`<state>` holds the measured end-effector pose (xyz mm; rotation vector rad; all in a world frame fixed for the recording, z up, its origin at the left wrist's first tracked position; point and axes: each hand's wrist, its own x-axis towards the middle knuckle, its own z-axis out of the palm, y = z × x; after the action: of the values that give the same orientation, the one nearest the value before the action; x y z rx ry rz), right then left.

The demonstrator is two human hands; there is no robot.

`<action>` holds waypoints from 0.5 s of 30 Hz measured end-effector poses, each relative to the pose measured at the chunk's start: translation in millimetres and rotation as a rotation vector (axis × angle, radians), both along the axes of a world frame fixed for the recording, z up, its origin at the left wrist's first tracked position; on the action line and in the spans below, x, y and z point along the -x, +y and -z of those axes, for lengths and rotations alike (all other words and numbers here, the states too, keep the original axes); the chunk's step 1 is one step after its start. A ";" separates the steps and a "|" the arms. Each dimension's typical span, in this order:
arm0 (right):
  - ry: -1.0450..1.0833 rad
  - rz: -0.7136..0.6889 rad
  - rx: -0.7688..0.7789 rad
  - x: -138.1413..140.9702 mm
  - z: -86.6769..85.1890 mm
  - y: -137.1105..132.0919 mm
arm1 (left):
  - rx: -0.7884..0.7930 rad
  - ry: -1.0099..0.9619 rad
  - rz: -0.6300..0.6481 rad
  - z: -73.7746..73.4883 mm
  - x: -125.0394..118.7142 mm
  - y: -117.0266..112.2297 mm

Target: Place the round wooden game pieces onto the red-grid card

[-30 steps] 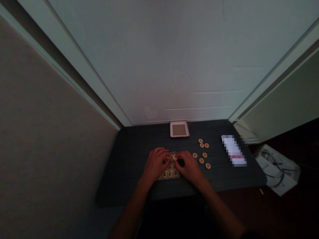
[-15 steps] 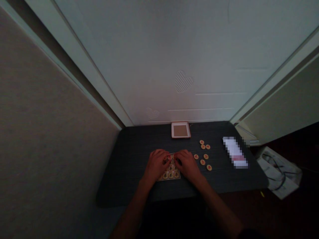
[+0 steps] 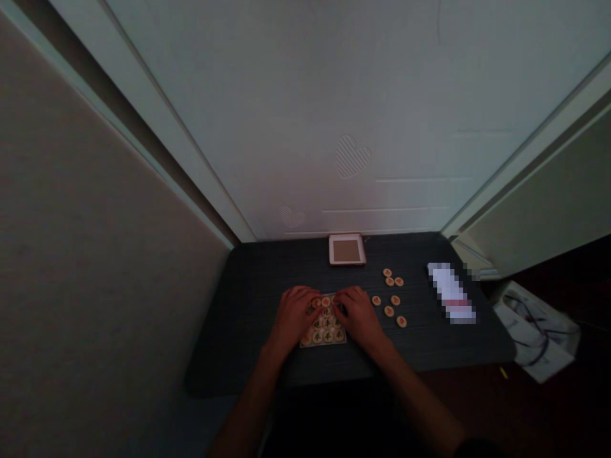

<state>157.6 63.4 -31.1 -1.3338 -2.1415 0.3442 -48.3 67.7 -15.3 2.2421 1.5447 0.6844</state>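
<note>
A shallow tray point(image 3: 323, 344) on the dark table holds rows of round Chinese chess pieces point(image 3: 327, 322), with black characters nearer me and red ones at the far edge. My left hand point(image 3: 294, 315) curls over the tray's left side, its thumb and fingertips around a red-marked piece point(image 3: 316, 303). Beside that lies another red-marked piece point(image 3: 326, 301), between the two hands. At the far right corner of the tray, my right hand point(image 3: 358, 316) has its thumb and fingers closed around a piece that they mostly hide.
Several loose red-marked pieces point(image 3: 395, 300) lie right of my right hand. A pinkish rimmed box lid point(image 3: 347, 250) sits at the table's back edge by the white panel. A blurred-out phone-like object point(image 3: 451, 291) rests at right; a white box with cables point(image 3: 537, 334) stands beyond the table.
My left hand has shifted slightly left, uncovering more of the red-marked pieces in the far row. My right hand stays almost in place. The loose pieces have not moved.
</note>
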 end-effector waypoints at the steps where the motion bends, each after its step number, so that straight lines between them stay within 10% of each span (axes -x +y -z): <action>1: 0.002 0.004 0.000 -0.2 0.0 -0.1 | 0.001 0.002 -0.001 0.6 0.3 0.2; 15: -0.025 0.017 0.024 7.5 0.7 4.9 | 0.014 0.036 -0.027 2.2 1.0 2.1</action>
<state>150.1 68.3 -31.8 -1.3759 -2.1517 0.3493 -49.4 69.8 -17.5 2.2389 1.5946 0.6420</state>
